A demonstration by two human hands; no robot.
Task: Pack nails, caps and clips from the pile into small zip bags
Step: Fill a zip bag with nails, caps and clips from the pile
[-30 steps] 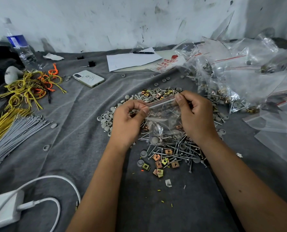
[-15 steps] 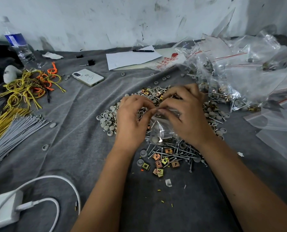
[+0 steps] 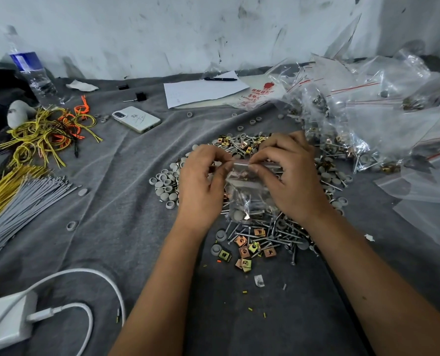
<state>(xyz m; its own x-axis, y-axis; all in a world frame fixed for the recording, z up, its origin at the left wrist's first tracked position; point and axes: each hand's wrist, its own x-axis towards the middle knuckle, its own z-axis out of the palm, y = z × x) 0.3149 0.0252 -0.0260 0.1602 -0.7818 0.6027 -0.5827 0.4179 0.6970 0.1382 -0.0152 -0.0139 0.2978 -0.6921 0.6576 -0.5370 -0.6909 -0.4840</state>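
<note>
Both hands are pinching the strip at the top of a small zip bag (image 3: 249,194), left hand (image 3: 201,186) and right hand (image 3: 290,176) curled on it, above the pile (image 3: 260,240) mid-blanket (image 3: 111,227).

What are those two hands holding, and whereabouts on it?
A small zip bag with hardware inside. The left hand and right hand both pinch its top edge, along the zip strip.

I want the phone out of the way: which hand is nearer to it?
Left. The left hand pinches the zip bag, right of the phone; the right hand grips the bag farther right.
</note>
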